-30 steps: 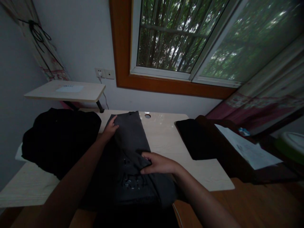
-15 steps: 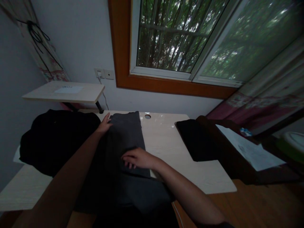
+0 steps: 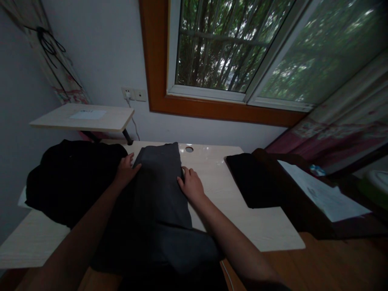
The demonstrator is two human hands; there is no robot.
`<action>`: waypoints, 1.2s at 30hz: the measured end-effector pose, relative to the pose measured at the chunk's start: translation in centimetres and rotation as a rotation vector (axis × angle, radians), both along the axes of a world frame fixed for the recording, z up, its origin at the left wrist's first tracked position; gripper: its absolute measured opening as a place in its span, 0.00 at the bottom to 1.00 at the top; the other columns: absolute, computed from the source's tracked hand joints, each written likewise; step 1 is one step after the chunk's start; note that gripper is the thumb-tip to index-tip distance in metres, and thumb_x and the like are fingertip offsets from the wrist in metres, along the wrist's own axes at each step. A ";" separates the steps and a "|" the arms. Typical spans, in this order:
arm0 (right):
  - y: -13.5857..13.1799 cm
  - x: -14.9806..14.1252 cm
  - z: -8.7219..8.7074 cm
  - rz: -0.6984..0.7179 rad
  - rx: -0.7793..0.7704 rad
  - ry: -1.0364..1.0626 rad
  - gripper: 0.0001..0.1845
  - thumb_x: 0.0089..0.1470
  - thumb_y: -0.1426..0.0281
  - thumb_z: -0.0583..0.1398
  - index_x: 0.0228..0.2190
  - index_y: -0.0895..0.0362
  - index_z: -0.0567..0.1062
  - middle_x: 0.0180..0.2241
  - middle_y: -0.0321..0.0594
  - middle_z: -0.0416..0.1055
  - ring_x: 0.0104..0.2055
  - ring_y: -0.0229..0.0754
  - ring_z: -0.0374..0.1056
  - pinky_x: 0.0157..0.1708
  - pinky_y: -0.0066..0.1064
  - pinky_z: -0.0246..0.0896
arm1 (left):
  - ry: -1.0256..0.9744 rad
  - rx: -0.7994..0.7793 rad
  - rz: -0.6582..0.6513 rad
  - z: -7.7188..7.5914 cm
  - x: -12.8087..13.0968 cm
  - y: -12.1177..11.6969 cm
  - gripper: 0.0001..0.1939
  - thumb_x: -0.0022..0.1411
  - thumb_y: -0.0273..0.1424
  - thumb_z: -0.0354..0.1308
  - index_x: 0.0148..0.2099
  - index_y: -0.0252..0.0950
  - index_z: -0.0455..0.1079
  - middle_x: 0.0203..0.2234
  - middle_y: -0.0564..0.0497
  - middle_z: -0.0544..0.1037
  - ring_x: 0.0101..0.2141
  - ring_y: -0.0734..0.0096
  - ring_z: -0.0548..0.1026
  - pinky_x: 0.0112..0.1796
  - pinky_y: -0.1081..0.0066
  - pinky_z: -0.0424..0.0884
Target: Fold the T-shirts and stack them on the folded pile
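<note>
Lying between opposing fingers [image 3: 190,172]: gray cloth [image 3: 160,184]

Below the fingers of the left hand [image 3: 124,173] and right hand [image 3: 194,186], the dark gray cloth [image 3: 163,178] sinks into shadow, so its lower edge cannot be told from the black beneath. Left of the left fingers, a black garment heap [image 3: 75,178] partly hides a white item [image 3: 23,200]; beyond them, writing on a paper [image 3: 88,114] is too small to read. Far right of the right fingers, the picture's edge cuts off a green-and-white object [image 3: 376,182].
</note>
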State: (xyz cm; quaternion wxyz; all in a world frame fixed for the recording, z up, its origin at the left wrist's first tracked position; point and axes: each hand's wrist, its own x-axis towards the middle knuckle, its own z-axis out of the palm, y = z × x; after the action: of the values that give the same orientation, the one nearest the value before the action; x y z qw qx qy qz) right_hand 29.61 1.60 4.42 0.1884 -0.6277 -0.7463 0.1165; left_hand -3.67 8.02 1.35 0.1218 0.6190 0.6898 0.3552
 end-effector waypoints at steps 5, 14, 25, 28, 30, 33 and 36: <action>-0.8 -0.6 0.1 0.081 -0.131 -0.008 0.32 0.68 0.59 0.54 0.68 0.55 0.56 0.45 0.52 0.78 0.46 0.53 0.76 0.45 0.38 0.66 | 0.005 -0.217 -0.097 0.6 -0.6 -3.1 0.41 0.60 0.49 0.62 0.70 0.37 0.58 0.55 0.37 0.75 0.52 0.49 0.77 0.54 0.52 0.71; -1.3 1.9 -0.2 0.081 -0.164 0.081 0.23 0.67 0.64 0.55 0.61 0.50 0.65 0.43 0.44 0.80 0.42 0.49 0.77 0.42 0.33 0.64 | -0.105 -0.255 -0.186 1.8 2.9 -4.2 0.39 0.58 0.38 0.63 0.70 0.40 0.59 0.56 0.40 0.77 0.51 0.48 0.79 0.52 0.53 0.72; -0.1 8.9 0.3 -0.053 -0.072 0.217 0.21 0.67 0.61 0.53 0.59 0.50 0.66 0.39 0.40 0.78 0.39 0.47 0.75 0.39 0.32 0.64 | -0.305 -0.177 -0.312 1.0 10.4 0.0 0.35 0.58 0.36 0.62 0.67 0.40 0.62 0.54 0.44 0.78 0.53 0.53 0.77 0.55 0.55 0.71; 0.6 8.9 0.2 -0.063 -0.082 0.223 0.22 0.67 0.61 0.53 0.60 0.51 0.65 0.42 0.43 0.79 0.42 0.48 0.76 0.42 0.33 0.65 | -0.309 -0.170 -0.299 1.1 11.0 1.6 0.35 0.55 0.35 0.64 0.65 0.40 0.65 0.51 0.46 0.79 0.52 0.54 0.77 0.53 0.57 0.72; 0.7 8.7 0.0 -0.044 -0.093 0.230 0.24 0.67 0.62 0.53 0.62 0.53 0.63 0.45 0.46 0.78 0.45 0.49 0.76 0.44 0.34 0.65 | -0.302 -0.164 -0.286 1.3 11.0 2.1 0.35 0.53 0.35 0.64 0.64 0.40 0.66 0.50 0.47 0.80 0.51 0.54 0.77 0.53 0.58 0.72; 0.5 8.3 -0.2 -0.007 -0.130 0.235 0.29 0.67 0.60 0.55 0.65 0.55 0.60 0.49 0.50 0.77 0.47 0.50 0.76 0.47 0.36 0.66 | -0.272 -0.159 -0.272 1.6 10.5 1.7 0.34 0.55 0.35 0.63 0.64 0.40 0.66 0.49 0.47 0.80 0.50 0.56 0.78 0.51 0.60 0.72; -0.2 8.4 0.1 0.005 -0.181 0.207 0.34 0.66 0.60 0.56 0.68 0.55 0.55 0.50 0.51 0.77 0.49 0.51 0.76 0.47 0.37 0.66 | -0.235 -0.212 -0.282 1.8 9.6 0.6 0.36 0.58 0.38 0.62 0.67 0.39 0.62 0.47 0.46 0.81 0.46 0.56 0.79 0.48 0.61 0.73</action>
State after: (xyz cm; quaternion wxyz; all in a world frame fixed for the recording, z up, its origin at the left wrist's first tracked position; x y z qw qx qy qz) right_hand 37.97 1.38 4.47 0.2066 -0.6250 -0.7108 0.2481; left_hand 5.91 8.57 3.14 0.3143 0.6473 0.6111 0.3297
